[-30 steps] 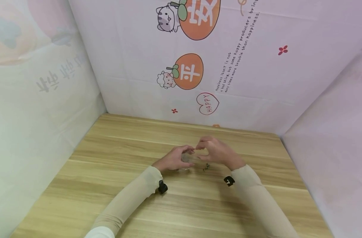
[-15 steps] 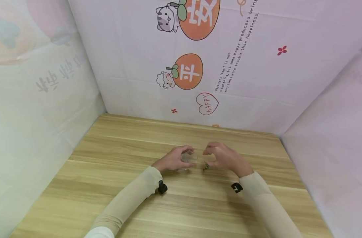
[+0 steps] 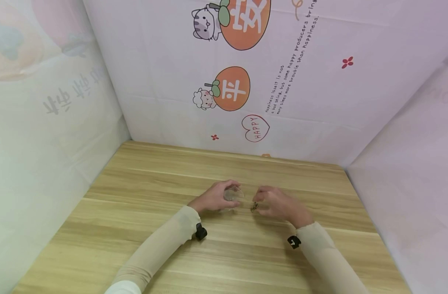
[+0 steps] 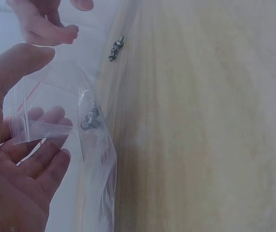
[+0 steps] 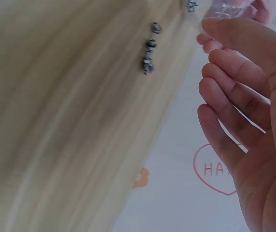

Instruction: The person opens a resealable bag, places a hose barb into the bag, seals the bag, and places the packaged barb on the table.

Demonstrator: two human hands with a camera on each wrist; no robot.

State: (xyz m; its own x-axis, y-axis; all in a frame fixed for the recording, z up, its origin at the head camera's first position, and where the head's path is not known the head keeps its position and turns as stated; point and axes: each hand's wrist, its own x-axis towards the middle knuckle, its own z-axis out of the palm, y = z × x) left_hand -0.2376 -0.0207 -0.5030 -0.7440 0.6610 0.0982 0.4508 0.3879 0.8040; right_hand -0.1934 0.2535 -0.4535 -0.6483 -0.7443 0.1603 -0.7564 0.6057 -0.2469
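My left hand holds a clear zip bag on the table, thumb and fingers spread at its red-lined mouth. Through the plastic, small metal screws with nuts show near the bottom. To the right of the bag, a short row of loose screws with nuts lies on the wood. Over that row hovers my right hand, fingers bent and thumb apart. Nothing shows between its fingers in the right wrist view. The exact number of pieces is too small to tell.
The wood-grain table ends at a printed white cloth wall behind. Similar cloth walls stand at the left and right. A black wrist camera sits on the left sleeve, another camera on the right.
My right hand has moved from beside the bag's mouth rightward and down to the loose screws. The left hand and the bag have stayed in place.
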